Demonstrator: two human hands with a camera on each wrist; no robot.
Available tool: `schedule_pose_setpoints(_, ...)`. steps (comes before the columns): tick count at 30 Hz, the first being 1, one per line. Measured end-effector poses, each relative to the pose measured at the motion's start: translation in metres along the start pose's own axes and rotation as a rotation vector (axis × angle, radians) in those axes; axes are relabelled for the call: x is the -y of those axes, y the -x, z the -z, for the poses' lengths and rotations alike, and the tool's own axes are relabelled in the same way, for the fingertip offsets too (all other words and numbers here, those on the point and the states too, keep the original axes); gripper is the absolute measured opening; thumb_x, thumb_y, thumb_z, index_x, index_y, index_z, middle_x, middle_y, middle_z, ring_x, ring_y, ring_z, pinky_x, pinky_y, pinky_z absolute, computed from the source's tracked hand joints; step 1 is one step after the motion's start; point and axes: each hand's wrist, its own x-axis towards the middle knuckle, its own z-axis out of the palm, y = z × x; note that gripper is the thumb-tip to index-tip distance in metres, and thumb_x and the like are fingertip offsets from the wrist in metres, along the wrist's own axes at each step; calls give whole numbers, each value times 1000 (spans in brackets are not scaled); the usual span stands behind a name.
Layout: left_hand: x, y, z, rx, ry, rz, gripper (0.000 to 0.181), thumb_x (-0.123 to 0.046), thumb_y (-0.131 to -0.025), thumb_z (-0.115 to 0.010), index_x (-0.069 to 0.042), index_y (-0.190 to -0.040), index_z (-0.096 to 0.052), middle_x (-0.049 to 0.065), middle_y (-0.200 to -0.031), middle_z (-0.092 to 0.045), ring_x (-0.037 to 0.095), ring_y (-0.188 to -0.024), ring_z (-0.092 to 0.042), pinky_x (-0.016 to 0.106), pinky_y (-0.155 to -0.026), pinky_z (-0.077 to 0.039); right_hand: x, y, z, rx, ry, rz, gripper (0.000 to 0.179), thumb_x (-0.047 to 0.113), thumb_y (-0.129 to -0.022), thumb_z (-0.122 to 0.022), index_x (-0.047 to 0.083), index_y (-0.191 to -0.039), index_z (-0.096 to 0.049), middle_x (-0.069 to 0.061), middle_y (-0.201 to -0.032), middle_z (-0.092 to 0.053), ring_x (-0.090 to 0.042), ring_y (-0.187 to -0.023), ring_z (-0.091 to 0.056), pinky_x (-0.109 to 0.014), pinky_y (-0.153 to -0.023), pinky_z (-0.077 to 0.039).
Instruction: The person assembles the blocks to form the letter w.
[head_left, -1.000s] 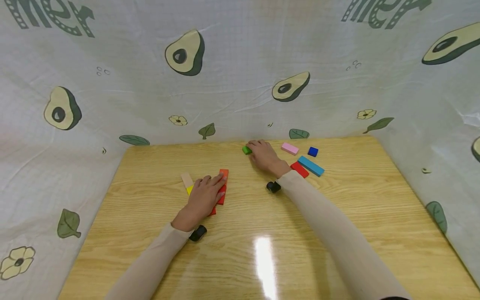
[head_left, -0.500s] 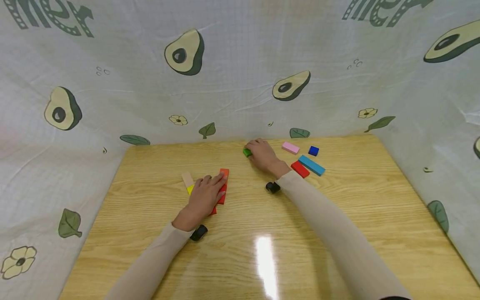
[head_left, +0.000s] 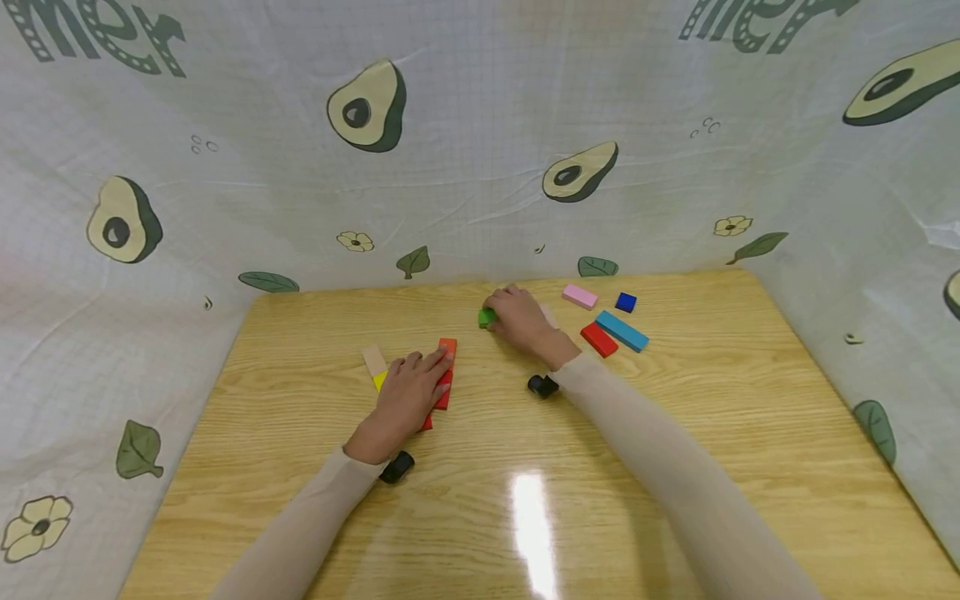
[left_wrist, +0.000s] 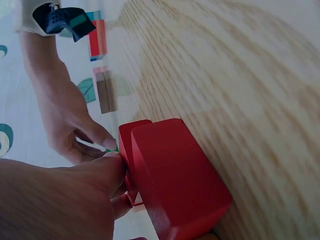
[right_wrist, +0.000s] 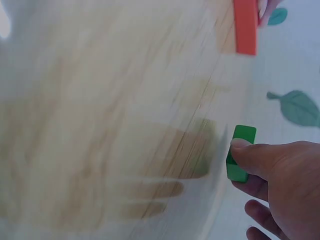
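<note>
My right hand (head_left: 519, 321) pinches a small green block (right_wrist: 243, 137) between thumb and fingers. The right wrist view shows the block above the tabletop, its shadow nearby. My left hand (head_left: 407, 392) rests over a row of blocks at left centre, its fingers spread across them. Beside its fingers are an orange block (head_left: 447, 344) and a red block (head_left: 444, 390). A second red block (left_wrist: 180, 175) looms close in the left wrist view. A yellow block (head_left: 379, 381) and a beige block (head_left: 372, 359) show past the left hand, which partly covers the row.
To the right of my right hand lie a pink block (head_left: 580, 296), a dark blue block (head_left: 626, 302), a light blue block (head_left: 622, 331) and a red block (head_left: 598, 340). A pale block (head_left: 549, 315) is partly behind that hand. A patterned cloth (head_left: 480, 167) hangs along the table's back edge.
My right hand has come slightly nearer and to the left with the green block, uncovering part of the pale block. My left hand has stayed put.
</note>
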Motion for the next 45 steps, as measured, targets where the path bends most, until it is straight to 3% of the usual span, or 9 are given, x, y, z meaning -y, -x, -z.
schedule_pose_setpoints(9, 0, 0, -1, -11, -4, 4, 50, -32, -108, -62, -13, -154, -57, 8, -161, -51, 39, -140, -51, 56, -114, -41, 24, 9, -3, -31, -9, 61, 32, 22, -98, -79, 5, -125, -74, -10, -125, -72, -31, -119, -60, -48, -106, -48)
schedule_pose_setpoints(18, 1, 1, 0, 3, 12, 5, 50, -32, -109, -60, -14, -156, -56, 8, -163, -49, 40, -142, -49, 57, -116, -39, 38, 11, -9, -15, 2, 51, 30, 22, -98, -79, 7, -124, -74, -8, -123, -72, -29, -119, -60, -47, -108, -47)
schedule_pose_setpoints(45, 0, 1, -1, -24, -20, -4, 51, -33, -108, -61, -15, -155, -56, 7, -161, -51, 38, -138, -52, 55, -113, -42, 45, 7, -17, 9, 37, 12, 30, 20, -101, -76, 7, -128, -72, -9, -124, -72, -29, -116, -60, -46, -108, -47)
